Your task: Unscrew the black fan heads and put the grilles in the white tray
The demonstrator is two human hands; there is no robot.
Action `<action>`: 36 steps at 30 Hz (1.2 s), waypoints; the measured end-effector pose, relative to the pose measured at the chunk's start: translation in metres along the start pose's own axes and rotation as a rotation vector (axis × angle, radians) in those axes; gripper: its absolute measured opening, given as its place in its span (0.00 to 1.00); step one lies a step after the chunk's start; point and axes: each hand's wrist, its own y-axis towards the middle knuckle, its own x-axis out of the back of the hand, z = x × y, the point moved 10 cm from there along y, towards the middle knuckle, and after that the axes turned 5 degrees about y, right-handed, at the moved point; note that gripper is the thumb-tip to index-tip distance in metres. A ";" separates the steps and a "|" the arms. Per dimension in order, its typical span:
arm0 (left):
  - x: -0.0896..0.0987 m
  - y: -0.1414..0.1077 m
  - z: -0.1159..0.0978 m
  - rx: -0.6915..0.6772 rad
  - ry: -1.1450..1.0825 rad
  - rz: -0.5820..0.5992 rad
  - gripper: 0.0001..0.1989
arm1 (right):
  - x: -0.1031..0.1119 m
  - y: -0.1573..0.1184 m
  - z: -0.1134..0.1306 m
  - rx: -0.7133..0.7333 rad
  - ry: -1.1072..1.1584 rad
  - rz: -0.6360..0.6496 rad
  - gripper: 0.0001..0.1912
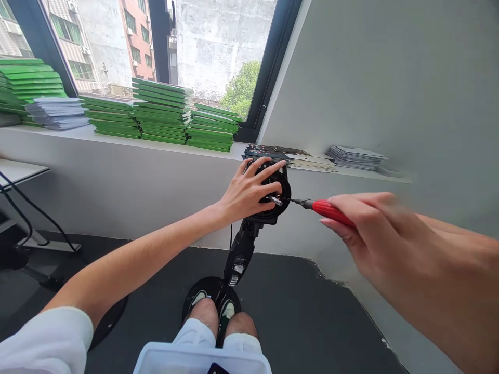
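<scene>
A black stand fan (286,187), without blades or a front guard, stands before me on its column and round base. A silver shaft (276,200) sticks out from the middle of its head. My left hand (251,189) grips the head, its fingers spread over the housing around the shaft. In my right hand (368,221) is a screwdriver with a red handle (331,211). Its thin dark blade points left to the fan head, close to the shaft. Whether the tip touches a screw is too small to tell.
Green stacks (161,117) of flat packs line the white windowsill (163,150). Dark booklets (273,152) and a stack of papers (356,157) lie behind the fan. A translucent plastic tub (163,358) rests at my lap. A desk (23,174) with cables stands left.
</scene>
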 end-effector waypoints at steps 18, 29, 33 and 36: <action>-0.004 0.004 0.023 0.309 -0.040 0.278 0.50 | -0.029 0.028 -0.012 -0.160 0.090 0.386 0.21; -0.003 0.003 0.026 0.323 -0.036 0.293 0.50 | -0.028 0.030 -0.020 -0.198 0.000 0.445 0.20; -0.003 0.004 0.026 0.315 -0.038 0.293 0.49 | -0.021 0.031 -0.029 -0.282 -0.097 0.399 0.28; -0.003 0.005 0.027 0.316 -0.038 0.284 0.49 | -0.029 0.030 -0.022 -0.256 0.035 0.461 0.21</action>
